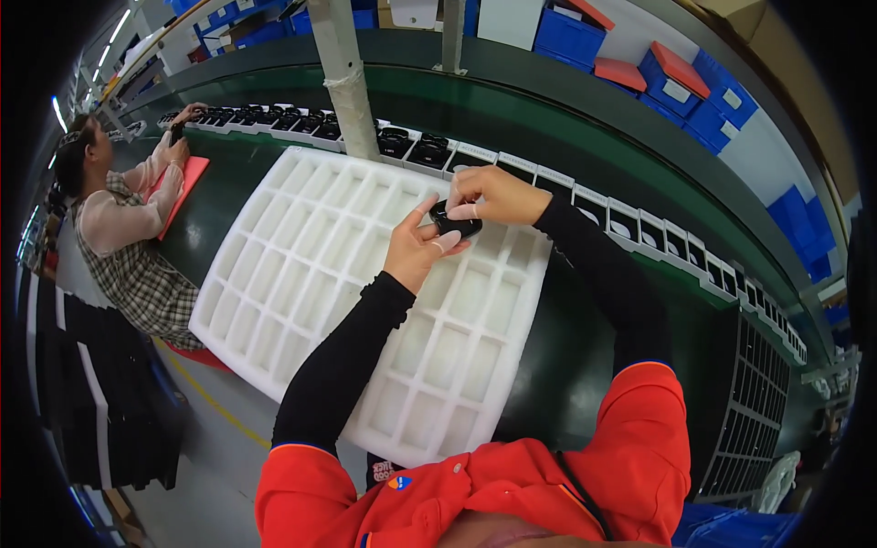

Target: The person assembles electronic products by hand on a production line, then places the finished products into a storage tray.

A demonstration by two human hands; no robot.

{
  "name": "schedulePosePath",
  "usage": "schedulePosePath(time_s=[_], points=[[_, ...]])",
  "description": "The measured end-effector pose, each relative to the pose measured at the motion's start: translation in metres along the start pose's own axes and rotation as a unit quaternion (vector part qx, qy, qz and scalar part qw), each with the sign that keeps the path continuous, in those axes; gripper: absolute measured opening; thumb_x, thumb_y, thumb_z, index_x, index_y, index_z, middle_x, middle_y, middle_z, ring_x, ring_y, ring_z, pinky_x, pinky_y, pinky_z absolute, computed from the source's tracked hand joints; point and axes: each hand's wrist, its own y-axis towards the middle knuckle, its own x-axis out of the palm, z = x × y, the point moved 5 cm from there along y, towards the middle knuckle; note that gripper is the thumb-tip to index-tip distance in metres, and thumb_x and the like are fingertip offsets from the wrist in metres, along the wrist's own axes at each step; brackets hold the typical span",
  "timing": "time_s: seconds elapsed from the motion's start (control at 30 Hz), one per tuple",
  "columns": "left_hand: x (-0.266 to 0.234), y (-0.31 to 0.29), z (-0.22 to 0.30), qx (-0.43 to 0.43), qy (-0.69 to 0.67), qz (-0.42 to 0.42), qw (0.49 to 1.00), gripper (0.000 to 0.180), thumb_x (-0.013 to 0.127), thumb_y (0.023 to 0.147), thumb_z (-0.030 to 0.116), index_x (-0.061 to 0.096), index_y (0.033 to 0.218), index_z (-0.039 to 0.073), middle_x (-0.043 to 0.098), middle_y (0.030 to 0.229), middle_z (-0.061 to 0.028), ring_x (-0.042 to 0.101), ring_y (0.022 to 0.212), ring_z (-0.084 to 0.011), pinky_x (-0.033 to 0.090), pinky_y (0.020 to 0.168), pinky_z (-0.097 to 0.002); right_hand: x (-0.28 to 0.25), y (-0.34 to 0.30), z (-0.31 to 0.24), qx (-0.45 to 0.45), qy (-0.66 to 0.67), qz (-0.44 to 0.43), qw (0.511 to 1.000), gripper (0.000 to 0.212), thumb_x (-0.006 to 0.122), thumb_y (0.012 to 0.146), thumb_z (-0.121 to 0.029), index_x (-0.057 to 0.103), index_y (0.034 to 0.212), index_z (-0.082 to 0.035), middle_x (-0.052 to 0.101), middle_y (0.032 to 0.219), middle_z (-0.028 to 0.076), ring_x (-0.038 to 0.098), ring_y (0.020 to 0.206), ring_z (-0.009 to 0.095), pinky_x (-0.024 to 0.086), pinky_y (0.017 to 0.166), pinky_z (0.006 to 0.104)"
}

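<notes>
Black case (466, 228), held above the far part of the white foam tray (448, 349): left hand (416, 247) grasps it from beneath, likely steadying it for the right hand (502, 194) on top. Can't tell if right fingers pinch anything; they cover it. Post (351, 100) partly hides white boxes (470, 157) beyond tray.

The green bench (566, 338) carries a foam tray (448, 347), red mat (192, 180), black grid tray (754, 393) and 1 row of white boxes (555, 178).
</notes>
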Motion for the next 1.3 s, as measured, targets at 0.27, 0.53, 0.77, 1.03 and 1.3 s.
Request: schedulePosePath(time_s=[0.27, 0.53, 0.77, 1.03, 1.3], points=[[0.004, -0.002, -0.006, 0.020, 0.042, -0.028, 0.999, 0.070, 0.054, 0.079, -0.010, 0.017, 0.138, -0.001, 0.055, 0.110, -0.0227, 0.059, 0.099, -0.0259, 0.051, 0.086, -0.0339, 0.000, -0.014, 0.004, 0.047, 0.076, -0.027, 0.996, 0.018, 0.063, 0.081, -0.017, 0.067, 0.091, -0.002, 0.058, 0.081, 0.004, 0.053, 0.082, 0.012, 0.043, 0.070, 0.0265], [0.005, -0.007, -0.004, 0.025, 0.088, 0.003, 0.996, 0.079, 0.058, 0.080, -0.004, 0.007, 0.140, 0.002, 0.055, 0.112, -0.0221, 0.062, 0.091, -0.0221, 0.051, 0.077, -0.0288, -0.005, 0.000, 0.045, 0.049, 0.089, 0.021, 0.995, 0.023, 0.060, 0.084, -0.021, 0.065, 0.100, -0.005, 0.059, 0.071, 0.002, 0.050, 0.057, 0.008, 0.042, 0.051, 0.0228], [-0.015, -0.007, -0.013, 0.023, 0.145, -0.009, 0.989, 0.071, 0.062, 0.080, 0.003, 0.021, 0.138, -0.001, 0.050, 0.121, -0.0218, 0.061, 0.093, -0.0202, 0.048, 0.081, -0.0274, -0.020, 0.051, 0.142, 0.237, 0.032, 0.296, 0.925, 0.018, 0.059, 0.081, -0.013, 0.064, 0.092, -0.001, 0.064, 0.074, 0.011, 0.062, 0.063, 0.018, 0.050, 0.060, 0.0295], [0.009, 0.000, -0.019, 0.007, 0.183, -0.027, 0.983, 0.046, 0.055, 0.084, 0.001, 0.039, 0.127, -0.006, 0.053, 0.117, -0.0167, 0.060, 0.096, -0.0206, 0.047, 0.083, -0.0274, -0.024, 0.046, 0.143, 0.223, -0.168, 0.259, 0.925, 0.022, 0.061, 0.078, -0.021, 0.065, 0.088, -0.001, 0.062, 0.085, 0.017, 0.059, 0.082, 0.033, 0.046, 0.075, 0.0393], [0.006, -0.060, 0.068, 0.238, 0.441, 0.054, 0.863, 0.037, 0.062, 0.078, 0.004, 0.054, 0.114, 0.002, 0.057, 0.111, -0.0123, 0.059, 0.094, -0.0261, 0.047, 0.080, -0.0294, -0.008, -0.088, 0.051, 0.182, -0.088, 0.106, 0.974, 0.032, 0.061, 0.080, -0.030, 0.063, 0.090, 0.000, 0.061, 0.090, 0.018, 0.058, 0.081, 0.029, 0.045, 0.072, 0.0366]])
